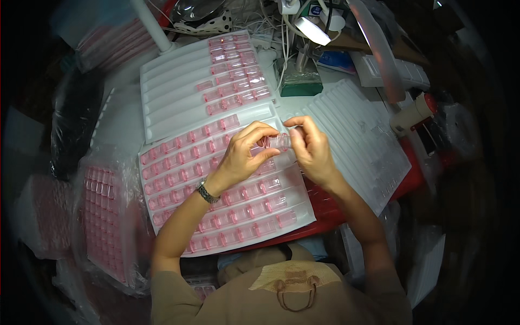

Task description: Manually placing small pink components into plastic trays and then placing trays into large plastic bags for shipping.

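A small clear pink plastic cylinder (277, 142) is held up in front of me, over the right part of the near tray. The fingers and thumb of my left hand (242, 154) are closed around its left end. My right hand (314, 151) is at its other end, thumb and forefinger bent together against it; the fingertips partly hide the contact. Beneath my hands lies a white ribbed tray (297, 192) with rows of similar pink cylinders (251, 192). Behind it, a second white tray (173, 81) has pink cylinders (233, 76) along its right side and bare grooves on the left.
Stacked translucent ribbed trays (352, 130) lie to the right, beside a white and red cylindrical object (417, 114). A lit lamp (312, 31) stands at the back above a green block (300, 84), among cables. Plastic-wrapped pink cylinders (100, 216) sit at the left.
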### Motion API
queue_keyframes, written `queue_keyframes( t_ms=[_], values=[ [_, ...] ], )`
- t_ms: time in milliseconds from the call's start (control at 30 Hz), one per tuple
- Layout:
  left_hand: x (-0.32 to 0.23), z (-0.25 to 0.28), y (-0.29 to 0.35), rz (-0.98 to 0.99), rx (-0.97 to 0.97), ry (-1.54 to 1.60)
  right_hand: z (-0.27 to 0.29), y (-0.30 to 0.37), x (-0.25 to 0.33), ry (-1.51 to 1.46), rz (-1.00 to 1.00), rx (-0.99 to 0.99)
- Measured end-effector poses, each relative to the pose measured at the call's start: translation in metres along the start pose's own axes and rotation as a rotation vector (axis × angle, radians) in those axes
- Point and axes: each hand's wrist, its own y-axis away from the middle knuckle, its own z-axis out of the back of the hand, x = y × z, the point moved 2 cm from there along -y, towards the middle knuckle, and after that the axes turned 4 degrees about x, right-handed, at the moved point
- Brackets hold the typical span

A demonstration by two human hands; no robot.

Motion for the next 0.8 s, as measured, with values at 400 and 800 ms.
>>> queue_keyframes(
  t_ms=[400,800],
  values=[
    [0.101,0.019,-0.033,0.298,-0.098,-0.341,0.149,0.012,-0.138,1.35,-0.507,0.055],
    [0.041,0.012,0.006,0.196,0.031,-0.668,0.157,-0.034,-0.155,1.2,-0.546,0.05]
  ],
)
